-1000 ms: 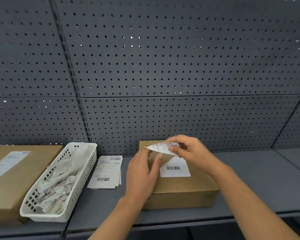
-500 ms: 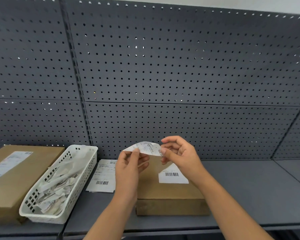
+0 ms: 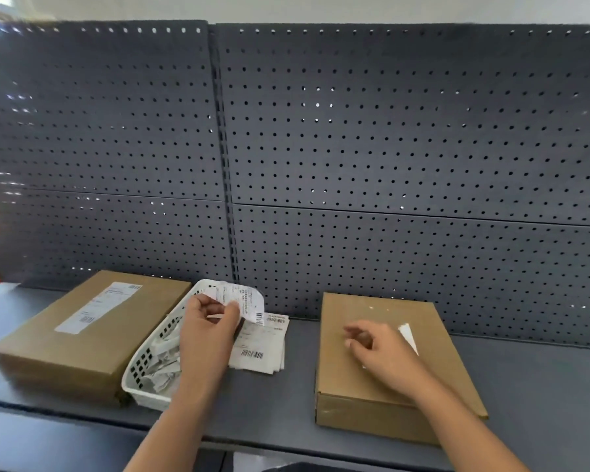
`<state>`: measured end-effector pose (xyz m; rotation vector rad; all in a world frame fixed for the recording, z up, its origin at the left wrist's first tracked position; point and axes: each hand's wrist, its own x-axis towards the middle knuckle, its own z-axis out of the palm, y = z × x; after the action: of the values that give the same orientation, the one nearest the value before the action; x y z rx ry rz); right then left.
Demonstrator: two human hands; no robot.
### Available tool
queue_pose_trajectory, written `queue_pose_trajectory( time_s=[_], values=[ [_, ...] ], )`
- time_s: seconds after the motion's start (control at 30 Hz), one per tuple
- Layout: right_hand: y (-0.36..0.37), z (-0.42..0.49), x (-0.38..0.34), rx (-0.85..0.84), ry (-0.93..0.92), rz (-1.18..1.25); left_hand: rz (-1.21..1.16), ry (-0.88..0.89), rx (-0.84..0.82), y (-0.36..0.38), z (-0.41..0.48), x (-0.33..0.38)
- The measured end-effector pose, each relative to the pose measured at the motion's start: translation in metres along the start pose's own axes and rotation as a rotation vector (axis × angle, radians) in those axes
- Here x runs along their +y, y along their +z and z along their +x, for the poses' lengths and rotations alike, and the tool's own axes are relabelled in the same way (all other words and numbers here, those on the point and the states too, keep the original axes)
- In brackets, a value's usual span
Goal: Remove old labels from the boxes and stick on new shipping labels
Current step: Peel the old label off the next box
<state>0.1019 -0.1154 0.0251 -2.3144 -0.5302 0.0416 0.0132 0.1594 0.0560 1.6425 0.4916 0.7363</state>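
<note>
My left hand (image 3: pixel 208 327) is shut on a peeled, curled white label (image 3: pixel 244 299), held above the far end of the white basket (image 3: pixel 140 386) that holds several crumpled old labels. My right hand (image 3: pixel 380 350) hovers with loosely curled fingers and nothing in it over the brown box (image 3: pixel 348 335) on the right. A remnant of white label (image 3: pixel 407 337) shows on that box beside my right hand. A second brown box (image 3: pixel 65 349) on the left carries a long white label (image 3: pixel 99 306).
A stack of new shipping labels (image 3: pixel 261 345) lies flat on the grey shelf (image 3: pixel 525 386) between the basket and the right box. A dark pegboard wall (image 3: pixel 389 148) rises directly behind everything. The shelf's front edge runs below the boxes.
The label came fully off the right box. My right hand let go of it, and my left hand carried it leftward to above the basket. The view shifted left.
</note>
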Motion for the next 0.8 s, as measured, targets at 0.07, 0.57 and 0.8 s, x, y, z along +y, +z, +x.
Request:
queue_pose_trajectory(
  time_s=[0.07,0.57,0.8],
  values=[
    [0.003,0.004,-0.003,-0.012,-0.023,-0.091,0.154,-0.018,-0.019,-0.017,0.012,-0.005],
    [0.021,0.008,0.000,0.033,-0.134,-0.268,1.206,0.157,-0.344,-0.055,0.078,-0.039],
    [0.024,0.008,0.006,0.070,-0.130,-0.155,1.253,0.226,-0.270,-0.049,0.070,-0.053]
  ],
)
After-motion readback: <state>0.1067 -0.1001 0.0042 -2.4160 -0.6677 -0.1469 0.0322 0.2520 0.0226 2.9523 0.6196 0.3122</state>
